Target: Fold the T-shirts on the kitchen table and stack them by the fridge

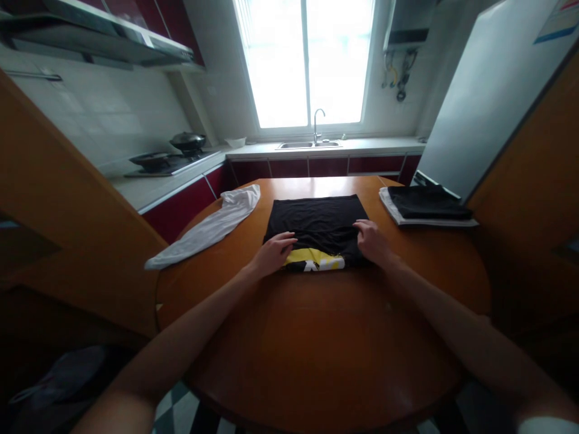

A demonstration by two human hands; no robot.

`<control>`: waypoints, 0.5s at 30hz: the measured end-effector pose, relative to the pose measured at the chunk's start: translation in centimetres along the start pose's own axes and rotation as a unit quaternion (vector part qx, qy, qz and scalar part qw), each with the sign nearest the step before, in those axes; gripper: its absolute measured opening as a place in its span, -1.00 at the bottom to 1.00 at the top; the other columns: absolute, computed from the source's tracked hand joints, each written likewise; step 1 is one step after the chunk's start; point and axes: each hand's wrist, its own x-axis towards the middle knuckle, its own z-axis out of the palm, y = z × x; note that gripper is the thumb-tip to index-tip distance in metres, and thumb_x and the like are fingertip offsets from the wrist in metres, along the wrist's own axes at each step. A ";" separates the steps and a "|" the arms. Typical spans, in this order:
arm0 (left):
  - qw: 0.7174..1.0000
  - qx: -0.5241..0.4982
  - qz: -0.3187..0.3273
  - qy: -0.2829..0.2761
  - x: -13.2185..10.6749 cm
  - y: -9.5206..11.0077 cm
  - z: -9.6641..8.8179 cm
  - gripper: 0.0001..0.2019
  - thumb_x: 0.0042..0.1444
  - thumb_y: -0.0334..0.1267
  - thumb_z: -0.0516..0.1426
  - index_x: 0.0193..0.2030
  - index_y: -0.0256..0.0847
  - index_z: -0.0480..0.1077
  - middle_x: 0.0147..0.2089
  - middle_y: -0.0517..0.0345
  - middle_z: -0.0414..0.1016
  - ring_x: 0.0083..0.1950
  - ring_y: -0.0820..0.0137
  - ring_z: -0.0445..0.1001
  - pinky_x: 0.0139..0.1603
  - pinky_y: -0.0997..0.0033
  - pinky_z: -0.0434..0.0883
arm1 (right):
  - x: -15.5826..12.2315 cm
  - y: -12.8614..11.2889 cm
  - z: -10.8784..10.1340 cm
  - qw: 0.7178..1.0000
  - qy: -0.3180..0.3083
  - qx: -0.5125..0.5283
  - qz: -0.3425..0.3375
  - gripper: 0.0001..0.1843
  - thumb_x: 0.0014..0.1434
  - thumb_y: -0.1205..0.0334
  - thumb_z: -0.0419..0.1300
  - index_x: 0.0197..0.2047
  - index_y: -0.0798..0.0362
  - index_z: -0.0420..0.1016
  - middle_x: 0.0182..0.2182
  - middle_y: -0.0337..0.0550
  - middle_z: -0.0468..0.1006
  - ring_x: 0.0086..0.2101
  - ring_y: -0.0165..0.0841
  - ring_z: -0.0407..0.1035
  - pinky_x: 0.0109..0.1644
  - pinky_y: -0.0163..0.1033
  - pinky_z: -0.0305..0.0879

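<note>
A black T-shirt point(316, 212) lies folded into a rough rectangle on the wooden table, its near part turned over in a loose, wrinkled fold. A yellow and white print point(312, 259) shows along its near edge. At the left end of the fold, my left hand point(272, 252) grips the cloth with bent fingers. My right hand point(373, 242) has hold of the shirt's right side, fingers curled at the other end of the fold. The thumbs are partly hidden.
The round-ended table point(325, 349) holds a crumpled white garment point(212, 226) at left and a stack of folded dark and white clothes point(427, 204) at right. Beyond are a counter with a sink point(307, 144), a stove with a pan point(187, 141), and a fridge point(488, 90).
</note>
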 end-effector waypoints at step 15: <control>0.982 0.075 0.020 -0.171 -2.7 0.7 -0.4 -0.45 0.43 0.04 -0.04 0.49 0.02 0.10 0.53 0.03 0.04 0.56 0.07 -0.09 0.49 -0.18 -0.06 | -4.1 0.2 -0.3 0.980 -0.150 -0.018 -0.130 -0.36 0.45 -0.05 -0.10 0.45 0.08 0.18 0.43 0.09 0.11 0.43 -0.14 -0.09 0.45 0.16 -0.08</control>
